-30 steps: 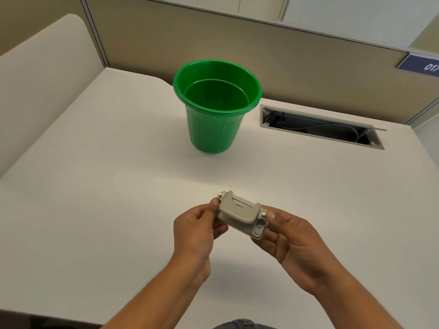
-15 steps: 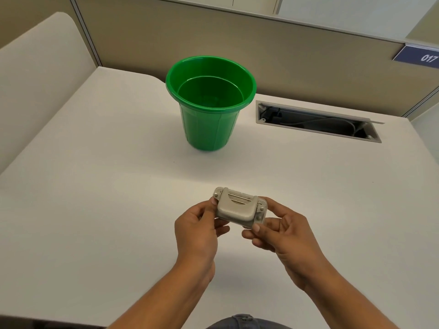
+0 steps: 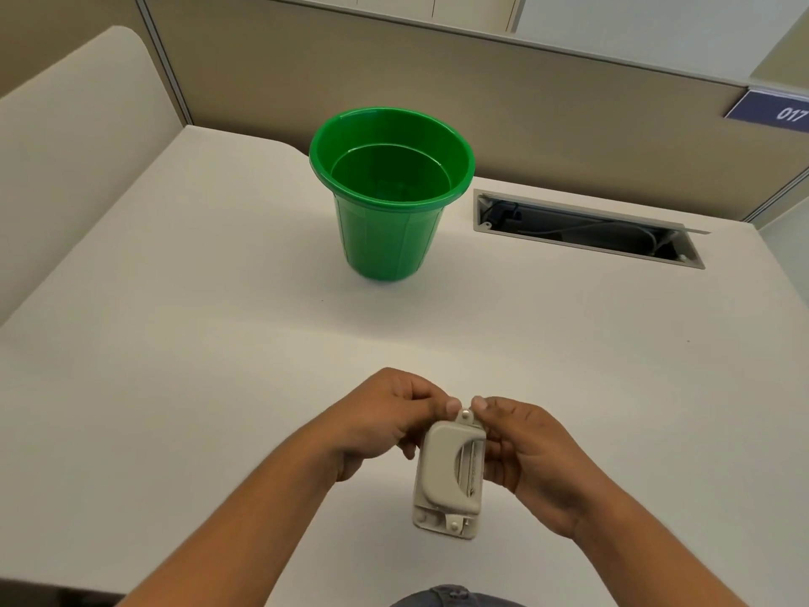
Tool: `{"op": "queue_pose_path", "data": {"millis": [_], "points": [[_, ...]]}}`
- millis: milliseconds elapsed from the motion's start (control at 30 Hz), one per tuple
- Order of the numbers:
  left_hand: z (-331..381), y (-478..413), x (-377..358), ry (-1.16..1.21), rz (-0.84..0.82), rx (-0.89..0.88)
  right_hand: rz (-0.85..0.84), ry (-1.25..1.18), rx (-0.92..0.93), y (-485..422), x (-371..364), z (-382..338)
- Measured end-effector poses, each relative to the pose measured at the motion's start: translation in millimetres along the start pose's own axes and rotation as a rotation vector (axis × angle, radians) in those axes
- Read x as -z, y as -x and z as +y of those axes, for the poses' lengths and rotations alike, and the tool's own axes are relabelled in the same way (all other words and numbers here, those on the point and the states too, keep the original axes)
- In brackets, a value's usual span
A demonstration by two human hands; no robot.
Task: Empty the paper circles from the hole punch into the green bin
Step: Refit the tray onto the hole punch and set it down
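A white table [image 3: 175, 343] sits inside beige cubicle partitions [image 3: 394, 81]; a cable slot [image 3: 586, 232] opens near a blue "017" sign [image 3: 775, 111].

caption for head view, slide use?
Both hands hold a grey hole punch above the desk, short of the green bin.

This is an office cubicle. Tan fabric partition panels [image 3: 437, 94] with metal trim wall in a plain white desk [image 3: 175, 343] from nine o'clock round to two o'clock, and a blue number plate [image 3: 770, 111] reading 017 hangs at two o'clock. A cable slot [image 3: 586, 227] cut into the desktop at one o'clock shows wires inside.
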State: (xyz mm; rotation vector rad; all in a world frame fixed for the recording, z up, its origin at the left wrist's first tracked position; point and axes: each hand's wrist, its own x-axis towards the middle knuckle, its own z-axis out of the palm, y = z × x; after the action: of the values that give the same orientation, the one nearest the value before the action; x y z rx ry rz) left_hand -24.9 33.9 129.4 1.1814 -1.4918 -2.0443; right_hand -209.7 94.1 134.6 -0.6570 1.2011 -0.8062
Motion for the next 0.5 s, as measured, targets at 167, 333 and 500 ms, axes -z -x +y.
{"op": "queue_pose_path", "data": {"millis": [167, 333, 500], "points": [[-7, -2, -6, -0.022, 0.03, 0.053, 0.017, 0.048, -0.014, 2, 7, 6], [-9, -6, -14, 0.057, 0.09, 0.083, 0.002, 0.01, -0.001, 2, 15, 10], [-7, -9, -16, 0.068, 0.133, 0.079, 0.06, -0.091, 0.008, 2, 16, 16]]}}
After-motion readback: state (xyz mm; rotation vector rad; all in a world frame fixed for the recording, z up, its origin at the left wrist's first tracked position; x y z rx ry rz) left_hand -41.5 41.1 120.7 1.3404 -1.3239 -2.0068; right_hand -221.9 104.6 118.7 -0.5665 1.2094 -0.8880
